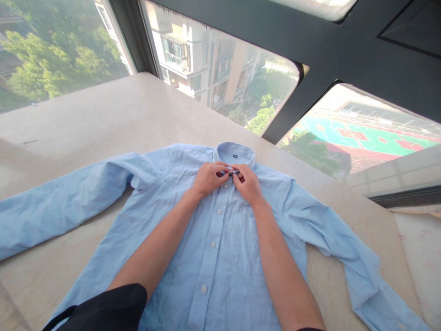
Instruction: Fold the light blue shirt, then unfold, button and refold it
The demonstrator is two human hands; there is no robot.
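Note:
A light blue long-sleeved shirt [186,220] lies spread face up, its sleeves stretched out to both sides. Just below its stand-up collar [236,149], my left hand [211,177] pinches one edge of the placket between thumb and fingers. My right hand [248,184] is closed on the other edge, right beside the left. The fingertips nearly meet, and any button between them is hidden. Down the placket [216,225] runs a row of white buttons, the visible ones fastened. A chest pocket [248,243] sits partly under my right forearm. A ring shows on my left hand.
The shirt rests on a pale stone sill [151,115]. Dark window frames [285,108] border the sill at the back and right. Through the glass are trees, buildings and a sports court. A pale patterned cloth [416,253] lies at the right edge.

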